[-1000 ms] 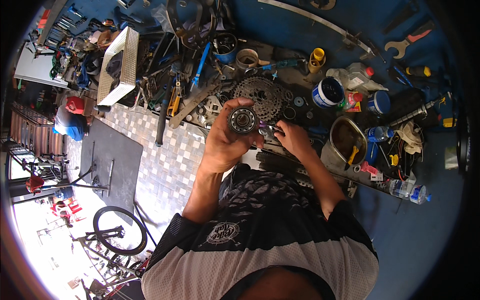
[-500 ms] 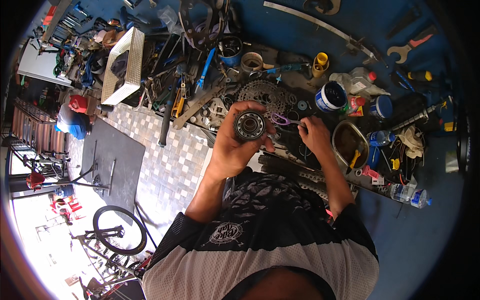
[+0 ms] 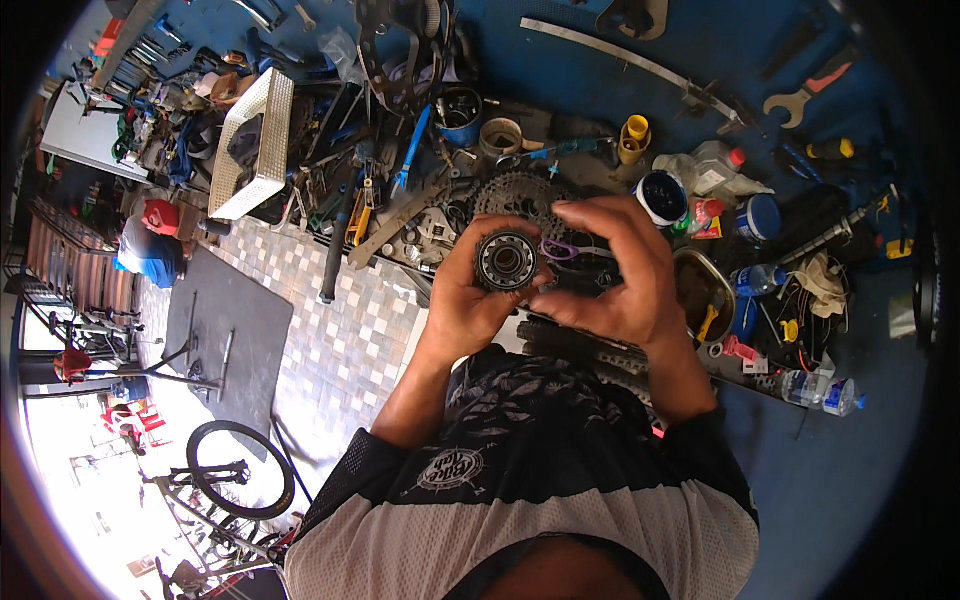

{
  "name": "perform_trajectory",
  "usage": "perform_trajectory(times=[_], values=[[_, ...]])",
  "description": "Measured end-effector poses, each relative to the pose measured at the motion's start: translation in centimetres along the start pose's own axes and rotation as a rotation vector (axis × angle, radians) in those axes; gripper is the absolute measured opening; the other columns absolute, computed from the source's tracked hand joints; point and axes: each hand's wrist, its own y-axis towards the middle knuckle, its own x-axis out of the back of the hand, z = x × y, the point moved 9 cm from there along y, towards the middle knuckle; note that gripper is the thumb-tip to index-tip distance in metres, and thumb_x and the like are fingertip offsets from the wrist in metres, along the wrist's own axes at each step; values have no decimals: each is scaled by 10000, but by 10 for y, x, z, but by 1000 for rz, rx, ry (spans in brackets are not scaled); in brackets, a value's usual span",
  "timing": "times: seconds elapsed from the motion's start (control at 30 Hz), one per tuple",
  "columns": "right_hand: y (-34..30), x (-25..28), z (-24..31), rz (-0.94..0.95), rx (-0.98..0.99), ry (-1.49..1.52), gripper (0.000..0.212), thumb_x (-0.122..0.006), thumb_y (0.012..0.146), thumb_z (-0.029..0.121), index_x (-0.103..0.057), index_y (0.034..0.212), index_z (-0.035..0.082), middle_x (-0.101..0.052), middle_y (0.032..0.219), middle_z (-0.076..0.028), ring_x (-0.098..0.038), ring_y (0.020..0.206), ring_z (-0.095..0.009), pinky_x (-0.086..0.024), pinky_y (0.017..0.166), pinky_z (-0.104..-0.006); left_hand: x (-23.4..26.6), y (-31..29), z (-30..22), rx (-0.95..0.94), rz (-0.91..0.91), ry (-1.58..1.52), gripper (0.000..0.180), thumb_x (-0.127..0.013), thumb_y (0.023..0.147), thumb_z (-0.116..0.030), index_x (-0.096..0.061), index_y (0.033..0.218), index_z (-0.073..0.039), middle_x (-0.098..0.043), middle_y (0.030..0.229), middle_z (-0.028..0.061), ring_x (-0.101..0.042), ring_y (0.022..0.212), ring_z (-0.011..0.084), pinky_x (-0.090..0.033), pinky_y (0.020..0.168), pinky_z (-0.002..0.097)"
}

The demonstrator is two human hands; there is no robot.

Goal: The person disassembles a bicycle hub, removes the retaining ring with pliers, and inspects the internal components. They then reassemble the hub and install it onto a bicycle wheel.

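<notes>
My left hand [image 3: 460, 305] is closed round a dark, round metal hub part [image 3: 506, 262] whose bearing ring faces up. To its right, my right hand [image 3: 630, 280] is open, thumb and fingers apart in a wide curve, with nothing visible between them. Its thumb tip comes close to the hub part; whether they touch I cannot tell. Scissors with purple handles [image 3: 562, 250] lie on the bench just beyond, partly hidden by the right hand. Behind the hands rests a bicycle cassette [image 3: 515, 195] with toothed sprockets.
Tools crowd the bench. At right are a white tub of dark grease [image 3: 662, 198], a metal basin [image 3: 692, 268] and plastic bottles [image 3: 835, 394]. A perforated white basket [image 3: 268, 150] stands left. A person [image 3: 150, 243] is at the far left, above a bicycle wheel [image 3: 240, 470].
My right hand has moved from beside the scissors to the hub part and spread its fingers. The scissors stay on the bench. The hub part remains in my left hand.
</notes>
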Motion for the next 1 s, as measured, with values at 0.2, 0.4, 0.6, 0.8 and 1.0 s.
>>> perform_trajectory(times=[0.2, 0.4, 0.6, 0.8, 1.0], values=[[14, -16, 30, 55, 93, -156, 771, -970, 685, 432, -684, 1305, 73, -671, 1146, -96, -675, 989, -303, -560, 833, -445, 3, -3, -2, -9, -70, 37, 515, -786, 856, 116, -605, 1322, -6, -690, 1179, 78, -711, 1035, 153, -622, 835, 291], [14, -16, 35, 38, 86, -147, 725, -972, 669, 387, -700, 1264, 75, -661, 1114, -80, -664, 960, -293, -559, 808, -421, 2, -4, -11, -84, -111, 134, 549, -814, 821, 87, -621, 1326, -7, -700, 1205, 93, -710, 1077, 188, -606, 893, 319], [16, -15, 38, 29, 88, -167, 705, -970, 661, 344, -700, 1256, 79, -671, 1092, -77, -669, 951, -285, -567, 802, -411, 3, -3, -16, -155, -122, 315, 566, -817, 758, 58, -646, 1293, -7, -715, 1208, 131, -722, 1090, 283, -582, 919, 374], [16, -16, 38, 30, 115, -164, 694, -965, 670, 321, -688, 1255, 71, -679, 1086, -78, -674, 942, -282, -570, 799, -410, 3, -2, -21, -208, -110, 402, 560, -778, 739, 66, -655, 1280, -13, -720, 1194, 139, -718, 1088, 325, -566, 934, 392], [16, -17, 37, 35, 104, -124, 674, -974, 691, 292, -713, 1256, 34, -728, 1105, -119, -703, 947, -307, -570, 806, -414, 4, -3, -16, -158, -122, 379, 552, -745, 741, 87, -654, 1277, -8, -721, 1192, 153, -717, 1089, 345, -562, 937, 398]])
